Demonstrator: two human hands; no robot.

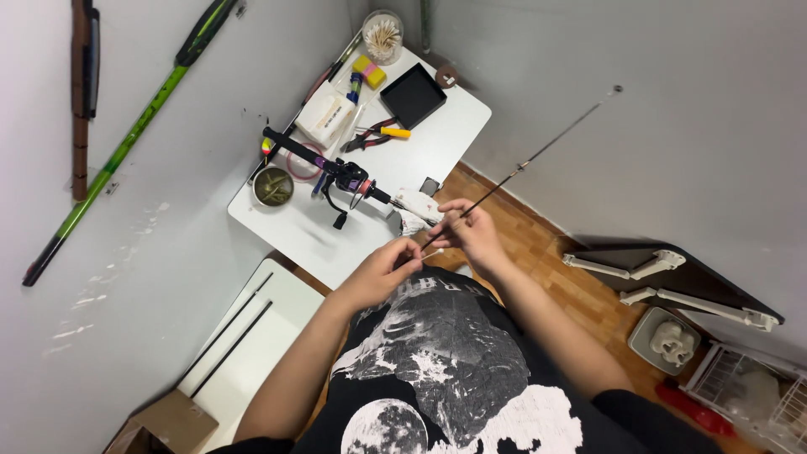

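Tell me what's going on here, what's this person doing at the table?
A person in a black printed T-shirt stands at a small white table. Their right hand holds a thin black fishing rod that reaches from the table out toward the grey wall. Their left hand pinches a small white cotton swab against the rod. On the table lie a reel handle section, red-handled pliers, a black square tray and a jar of swabs.
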